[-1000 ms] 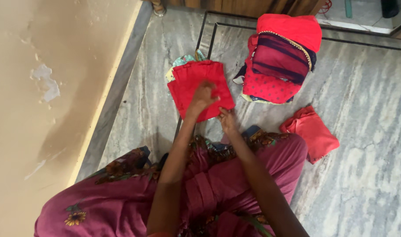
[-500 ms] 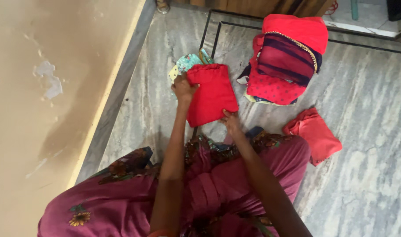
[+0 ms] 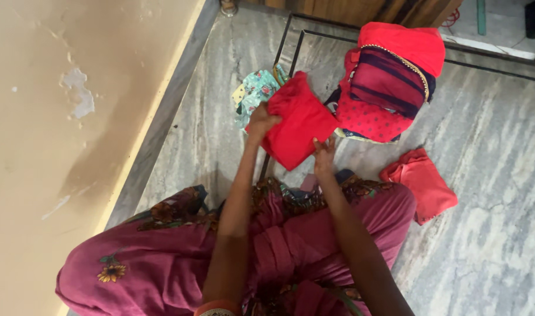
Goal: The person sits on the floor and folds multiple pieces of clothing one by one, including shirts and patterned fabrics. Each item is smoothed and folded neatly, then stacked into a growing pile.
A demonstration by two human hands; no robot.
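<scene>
The floor (image 3: 489, 175) is grey veined marble with a dark inlaid border line. On it sits a pile of folded clothes (image 3: 390, 88), red and maroon with a striped piece on top. Left of that pile lies a teal floral cloth (image 3: 253, 93). Below and right of the pile lies a small folded red garment (image 3: 419, 184), apart from it.

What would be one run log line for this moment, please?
left hand: grips folded red cloth | right hand: holds its near edge | nearby: clothes pile, floral cloth | surface: marble floor
</scene>
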